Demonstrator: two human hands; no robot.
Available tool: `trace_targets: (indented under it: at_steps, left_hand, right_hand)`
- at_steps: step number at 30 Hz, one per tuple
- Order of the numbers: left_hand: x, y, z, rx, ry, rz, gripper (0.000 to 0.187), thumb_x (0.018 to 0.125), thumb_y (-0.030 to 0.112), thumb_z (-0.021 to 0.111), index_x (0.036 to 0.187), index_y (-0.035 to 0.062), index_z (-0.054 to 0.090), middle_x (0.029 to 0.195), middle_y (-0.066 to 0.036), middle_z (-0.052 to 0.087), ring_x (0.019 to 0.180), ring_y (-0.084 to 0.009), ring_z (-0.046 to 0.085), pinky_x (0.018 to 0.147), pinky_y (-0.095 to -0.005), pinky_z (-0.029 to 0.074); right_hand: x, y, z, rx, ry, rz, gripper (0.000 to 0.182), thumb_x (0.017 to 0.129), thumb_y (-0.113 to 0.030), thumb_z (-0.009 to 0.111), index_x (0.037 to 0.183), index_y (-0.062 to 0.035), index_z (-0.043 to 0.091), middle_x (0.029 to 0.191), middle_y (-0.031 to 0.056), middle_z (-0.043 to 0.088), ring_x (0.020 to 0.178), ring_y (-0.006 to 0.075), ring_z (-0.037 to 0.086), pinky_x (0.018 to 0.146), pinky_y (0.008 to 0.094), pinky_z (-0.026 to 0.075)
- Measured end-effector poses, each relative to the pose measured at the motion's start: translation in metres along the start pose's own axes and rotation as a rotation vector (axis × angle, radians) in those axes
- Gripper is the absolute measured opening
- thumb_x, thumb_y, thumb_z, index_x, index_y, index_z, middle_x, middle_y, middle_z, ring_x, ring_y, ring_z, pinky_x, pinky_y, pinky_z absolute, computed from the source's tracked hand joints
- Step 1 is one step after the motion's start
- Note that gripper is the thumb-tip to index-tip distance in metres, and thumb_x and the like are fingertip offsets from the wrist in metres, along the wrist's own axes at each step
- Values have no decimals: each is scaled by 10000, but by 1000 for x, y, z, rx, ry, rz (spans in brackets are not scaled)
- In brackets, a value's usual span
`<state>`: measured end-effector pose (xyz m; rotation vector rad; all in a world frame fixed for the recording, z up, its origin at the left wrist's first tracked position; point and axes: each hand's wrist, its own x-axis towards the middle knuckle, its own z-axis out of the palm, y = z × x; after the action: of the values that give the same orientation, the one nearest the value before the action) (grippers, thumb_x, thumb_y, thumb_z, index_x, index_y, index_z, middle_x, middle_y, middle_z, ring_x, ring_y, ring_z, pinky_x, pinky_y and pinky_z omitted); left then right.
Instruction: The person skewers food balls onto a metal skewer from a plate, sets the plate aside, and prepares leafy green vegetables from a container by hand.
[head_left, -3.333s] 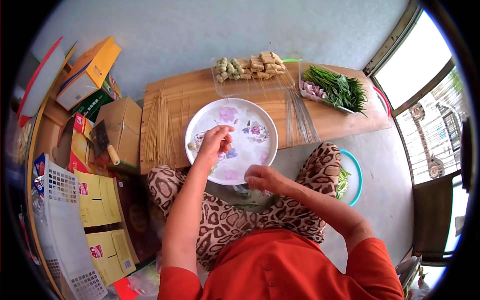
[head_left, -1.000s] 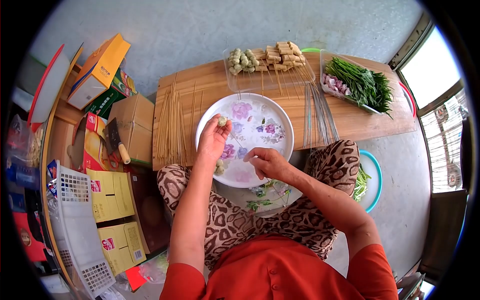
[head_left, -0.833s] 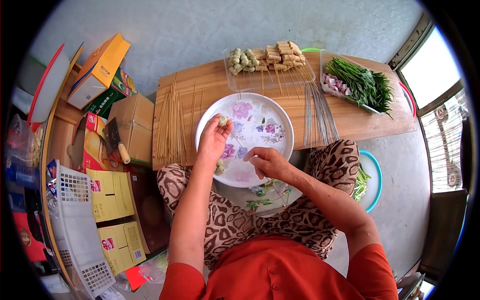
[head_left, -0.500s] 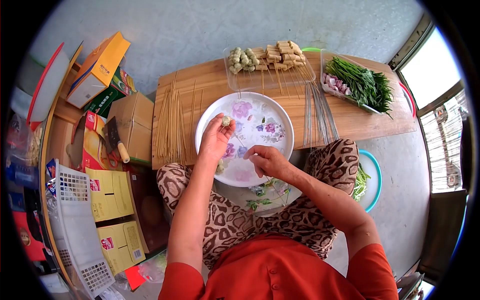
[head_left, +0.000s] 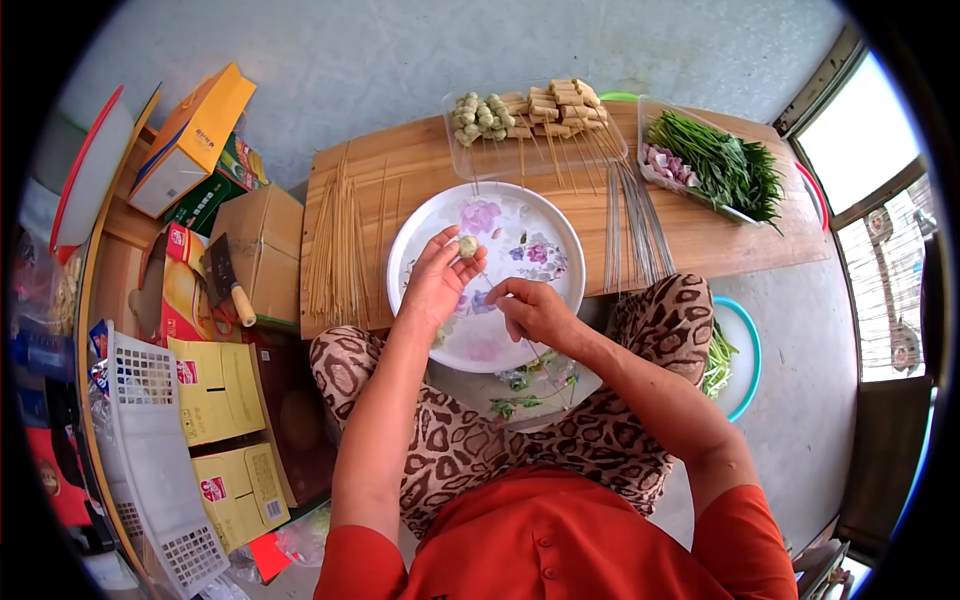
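Note:
My left hand (head_left: 434, 280) is over the floral tray (head_left: 552, 300), its thumb and fingers closed round a pale green-flecked ball (head_left: 467, 246). My right hand (head_left: 532, 312) pinches a thin skewer (head_left: 487, 279), whose tip points up toward the ball while its other end runs back below the palm. At the tray's lower left, more pale balls (head_left: 438, 338) lie partly hidden behind my left wrist. Beyond the tray, a clear container (head_left: 462, 160) holds skewered green balls (head_left: 481, 117) and stacked tan rolls (head_left: 568, 105) with their sticks pointing toward me.
Bare bamboo skewers (head_left: 338, 250) lie on the wooden table (head_left: 420, 165) at left, metal skewers (head_left: 635, 230) at right. A container of leafy greens (head_left: 715, 160) stands at the far right. Beside the boxes at left is a cleaver (head_left: 222, 272). Trimmings (head_left: 535, 385) sit below the tray.
My left hand has shifted slightly right with the ball, turning it more into view. My right hand has moved a little up, bringing the skewer tip nearer the ball.

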<state>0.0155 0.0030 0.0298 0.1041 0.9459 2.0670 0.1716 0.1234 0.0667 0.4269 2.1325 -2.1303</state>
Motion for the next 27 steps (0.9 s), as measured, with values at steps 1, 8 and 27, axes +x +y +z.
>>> trace_targets:
  at_steps: [1,8,27]
  left_hand:
    - [-3,-1,3,50,-33,-39,314,902,116,545,1197,61,453,1010,-125,586,966,-262,604,842,-380,519]
    - [-8,4,9,438,-82,-117,361,903,174,549,1231,53,461,1024,-109,589,907,-233,618,764,-345,523]
    - [-23,2,-44,2146,136,-165,222,773,240,671,840,29,666,900,-173,655,860,-355,622,744,-409,492]
  right_hand:
    - [4,4,-1,7,21,-2,166,896,-112,480,960,-13,596,546,15,547,477,74,518,460,239,389]
    - [11,12,-9,6,88,-32,168,903,-123,485,952,-6,595,550,20,554,471,73,511,456,242,383]
    - [-1,6,-12,-45,83,10,186,902,-124,489,960,4,611,541,26,551,488,82,499,496,250,397]
